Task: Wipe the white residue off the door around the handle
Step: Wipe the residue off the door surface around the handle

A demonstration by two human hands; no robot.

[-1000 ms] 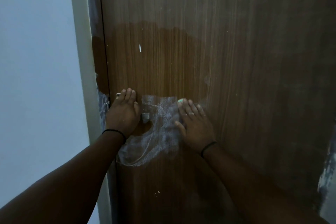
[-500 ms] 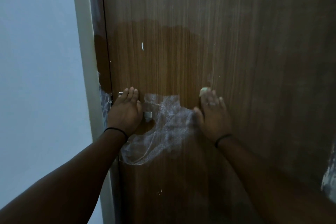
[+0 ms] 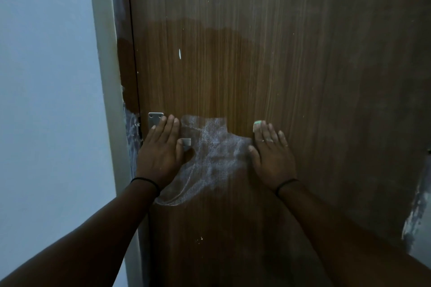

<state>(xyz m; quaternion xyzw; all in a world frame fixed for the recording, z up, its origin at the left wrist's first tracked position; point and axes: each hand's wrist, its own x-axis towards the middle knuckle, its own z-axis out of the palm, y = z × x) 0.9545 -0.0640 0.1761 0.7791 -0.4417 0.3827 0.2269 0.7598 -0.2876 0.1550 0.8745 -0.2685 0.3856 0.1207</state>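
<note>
Residue [image 3: 214, 154] clouds the door [image 3: 268, 65] between the handle [image 3: 163, 133], which the left hand [image 3: 161, 151] covers flat, and the right hand [image 3: 271, 156] pressing a sponge [image 3: 257, 125] flat-fingered; overlapping, firm strokes leftward should clear it.

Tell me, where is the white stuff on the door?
In the head view, the white residue sits low on the door, between the left hand and the right hand.

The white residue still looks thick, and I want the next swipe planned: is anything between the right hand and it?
Nothing visible. The right hand lies flat on the door at the right edge of the white residue. The left hand covers the handle on the patch's far side.
</note>
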